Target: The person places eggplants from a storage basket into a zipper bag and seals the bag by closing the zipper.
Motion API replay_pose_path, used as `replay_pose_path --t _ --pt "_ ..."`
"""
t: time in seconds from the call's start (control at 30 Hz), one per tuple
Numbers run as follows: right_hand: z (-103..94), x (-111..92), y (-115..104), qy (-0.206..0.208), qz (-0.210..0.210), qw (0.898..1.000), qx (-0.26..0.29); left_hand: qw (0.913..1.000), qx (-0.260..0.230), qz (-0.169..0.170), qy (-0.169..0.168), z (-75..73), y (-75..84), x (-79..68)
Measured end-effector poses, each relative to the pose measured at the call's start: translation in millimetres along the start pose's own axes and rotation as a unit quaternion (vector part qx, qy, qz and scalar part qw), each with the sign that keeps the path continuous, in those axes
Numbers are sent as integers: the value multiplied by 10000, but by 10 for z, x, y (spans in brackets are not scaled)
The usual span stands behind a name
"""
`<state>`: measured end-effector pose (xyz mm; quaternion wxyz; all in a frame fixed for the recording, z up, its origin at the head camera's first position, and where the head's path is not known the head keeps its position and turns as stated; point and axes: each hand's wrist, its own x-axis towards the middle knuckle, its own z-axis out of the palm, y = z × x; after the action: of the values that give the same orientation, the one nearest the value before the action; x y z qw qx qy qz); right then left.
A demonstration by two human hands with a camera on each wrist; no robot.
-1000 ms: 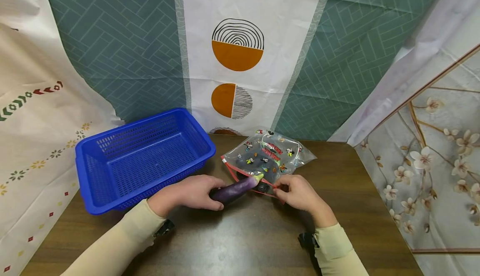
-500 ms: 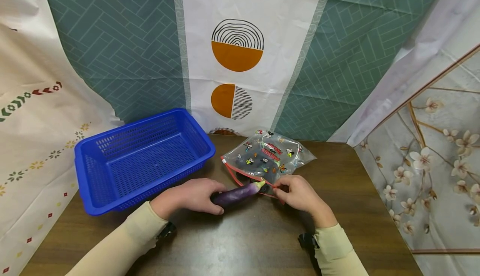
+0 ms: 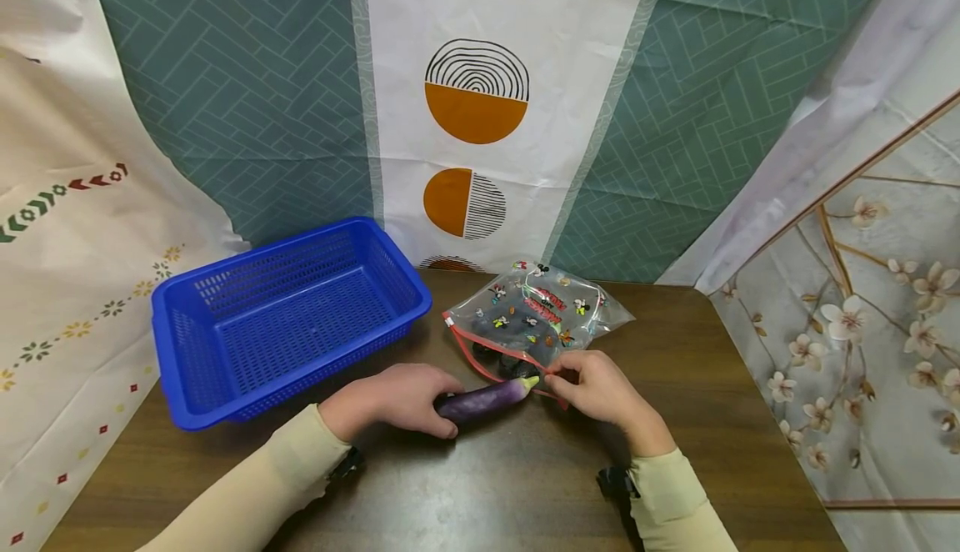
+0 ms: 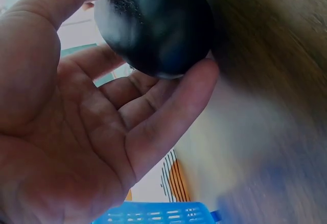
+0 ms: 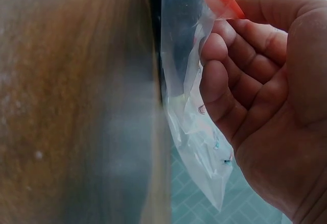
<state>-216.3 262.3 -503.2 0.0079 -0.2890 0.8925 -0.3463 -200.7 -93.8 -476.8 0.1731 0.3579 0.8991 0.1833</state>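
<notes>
A purple eggplant (image 3: 483, 401) with a pale green stem end lies across the front of a clear zip bag (image 3: 517, 310) with a red edge and cartoon prints. My left hand (image 3: 411, 399) grips the eggplant's blunt dark end, its fingers and thumb curled round it, as the left wrist view shows on the eggplant (image 4: 158, 27). With thumb and fingers my right hand (image 3: 596, 385) pinches the red edge of the bag at its right corner, close to the stem tip. The bag's mouth gapes a little, and dark things show inside; their kind is unclear.
A blue plastic basket (image 3: 168, 352) with perforated walls stands at the left, beside my left forearm. Brown wooden table (image 3: 480, 494) lies under everything. Patterned cloths hang behind and at both sides, meeting the table's far and right edges.
My left hand has moved slightly right and toward me with the eggplant, whose stem end has come down from over the bag's mouth to its near edge. My right hand keeps its place.
</notes>
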Motion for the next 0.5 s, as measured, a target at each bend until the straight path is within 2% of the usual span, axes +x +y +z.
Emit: replay_pose_path --t 0.2,0.5 --pt "2 -5 1 23 -21 10000 -31 9999 -54 -97 -7 27 30 68" --pt "0 0 -2 92 -72 9999 -105 9998 -172 -60 11 50 50 145"
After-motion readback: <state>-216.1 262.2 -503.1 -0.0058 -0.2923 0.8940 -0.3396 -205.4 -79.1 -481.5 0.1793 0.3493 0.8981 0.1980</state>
